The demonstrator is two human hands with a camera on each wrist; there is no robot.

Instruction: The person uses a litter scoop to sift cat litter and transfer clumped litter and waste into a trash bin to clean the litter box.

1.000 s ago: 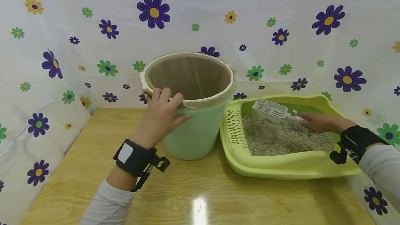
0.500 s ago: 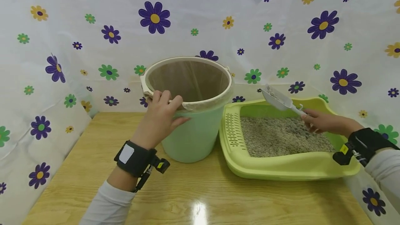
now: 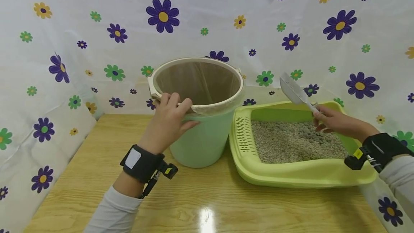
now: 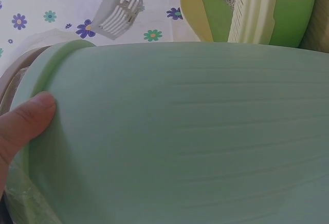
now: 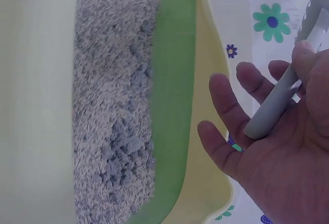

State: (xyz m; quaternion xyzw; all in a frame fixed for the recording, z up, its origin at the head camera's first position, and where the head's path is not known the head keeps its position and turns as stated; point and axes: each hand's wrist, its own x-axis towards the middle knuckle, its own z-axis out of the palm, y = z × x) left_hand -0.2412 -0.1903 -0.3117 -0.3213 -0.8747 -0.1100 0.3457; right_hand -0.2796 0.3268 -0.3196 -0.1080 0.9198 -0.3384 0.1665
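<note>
My left hand grips the near-left rim of a mint-green trash can with a liner inside. Its fingers hook over the cream ring; in the left wrist view the thumb presses the outer wall. My right hand holds a grey slotted litter scoop by the handle, above the back of a yellow-green litter box. The scoop's head tilts up to the left. In the right wrist view, the thumb pins the handle against the hand, while the other fingers spread loosely. Grainy litter fills the box's bottom.
Darker grey clumps lie in the litter near the box's back side. The box stands close against the can's right side on a wooden table. A flower-printed sheet hangs behind and at both sides.
My right hand has lifted the scoop up and to the right from over the litter, tipping its head upward. Litter seen in the scoop earlier no longer shows. My left hand keeps its grip.
</note>
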